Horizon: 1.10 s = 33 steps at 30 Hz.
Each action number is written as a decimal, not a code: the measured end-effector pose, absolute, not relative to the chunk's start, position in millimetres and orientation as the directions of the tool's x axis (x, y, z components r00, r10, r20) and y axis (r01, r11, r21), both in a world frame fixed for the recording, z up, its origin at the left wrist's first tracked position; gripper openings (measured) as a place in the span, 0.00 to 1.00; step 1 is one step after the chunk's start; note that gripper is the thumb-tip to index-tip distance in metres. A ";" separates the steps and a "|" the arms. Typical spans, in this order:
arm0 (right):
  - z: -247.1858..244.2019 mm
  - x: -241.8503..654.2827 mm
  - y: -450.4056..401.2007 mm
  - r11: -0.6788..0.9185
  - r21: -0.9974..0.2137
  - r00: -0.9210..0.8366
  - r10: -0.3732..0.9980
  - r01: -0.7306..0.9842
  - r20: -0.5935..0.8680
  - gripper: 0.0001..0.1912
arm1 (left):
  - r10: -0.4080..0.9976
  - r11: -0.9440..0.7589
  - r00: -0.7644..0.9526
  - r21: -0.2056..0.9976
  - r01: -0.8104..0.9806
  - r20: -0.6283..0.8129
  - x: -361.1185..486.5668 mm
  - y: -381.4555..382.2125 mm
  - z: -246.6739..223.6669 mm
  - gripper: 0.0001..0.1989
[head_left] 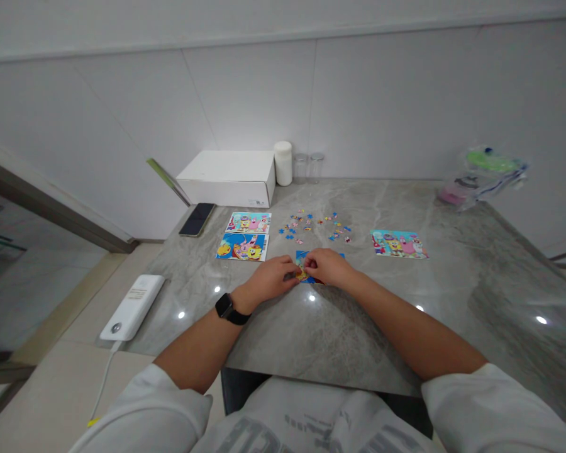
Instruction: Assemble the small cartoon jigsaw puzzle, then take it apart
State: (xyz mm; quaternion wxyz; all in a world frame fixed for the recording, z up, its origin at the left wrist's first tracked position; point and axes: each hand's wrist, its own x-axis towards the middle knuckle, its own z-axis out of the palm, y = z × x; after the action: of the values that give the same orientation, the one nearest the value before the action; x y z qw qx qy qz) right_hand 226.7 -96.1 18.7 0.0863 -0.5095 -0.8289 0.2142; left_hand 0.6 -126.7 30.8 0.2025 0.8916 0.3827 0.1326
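Note:
In front of me lies a partly covered blue and yellow cartoon jigsaw puzzle (302, 257). My left hand (277, 277) is at its left edge, thumb and forefinger apart with the tips touching it. Over the middle of the puzzle, my right hand (329, 267) is closed, fingertips pinched together and pointing down. Whatever sits in that pinch is too small and hidden to make out. Just beyond both hands, several loose jigsaw pieces (290, 236) lie scattered on the grey table (306, 340).
Two cartoon picture cards (243, 246) lie at left, beside a phone (197, 219). Another cartoon picture (400, 244) is at right. Along the back stand a white box (231, 173), a white bottle (283, 163) and clear jars (316, 167). A plastic bag (481, 179) and a white power bank (133, 307) sit near the edges.

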 end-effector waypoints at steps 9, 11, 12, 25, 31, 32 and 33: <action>22.9 227.9 -97.5 0.405 -0.414 -0.461 0.886 0.815 -0.041 0.04 | 0.734 -0.628 0.672 0.475 0.616 0.098 -0.7 -124.9 25.6 0.08; 30.4 235.7 -92.8 0.389 -0.427 -0.419 0.908 0.816 0.028 0.04 | 0.728 -0.633 0.676 0.488 0.601 0.112 -0.8 -124.8 25.2 0.08; 35.8 241.9 -89.5 0.382 -0.436 -0.390 0.918 0.815 0.074 0.05 | 0.725 -0.635 0.678 0.496 0.592 0.120 -0.9 -124.8 25.3 0.08; 39.8 338.1 -116.0 0.502 -0.335 -0.357 0.840 0.798 0.408 0.14 | 0.742 -0.659 0.607 0.477 0.582 0.286 -3.1 -118.6 24.0 0.12; 9.9 347.9 -142.7 0.607 -0.329 -0.518 0.792 0.723 0.324 0.21 | 0.726 -0.681 0.623 0.437 0.588 0.292 1.0 -112.4 14.5 0.19; 8.1 347.9 -143.6 0.610 -0.332 -0.524 0.790 0.719 0.317 0.22 | 0.726 -0.679 0.625 0.434 0.592 0.285 0.8 -111.2 12.6 0.19; 6.7 347.8 -144.0 0.610 -0.335 -0.527 0.791 0.718 0.309 0.22 | 0.728 -0.677 0.627 0.433 0.595 0.278 0.5 -110.0 10.9 0.20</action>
State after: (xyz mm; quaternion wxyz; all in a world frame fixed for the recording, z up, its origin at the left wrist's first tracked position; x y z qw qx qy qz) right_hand 347.8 -144.0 6.7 0.2192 -0.4338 -0.8700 0.0830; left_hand 0.5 -110.0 10.9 0.1514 0.8891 0.3721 0.2195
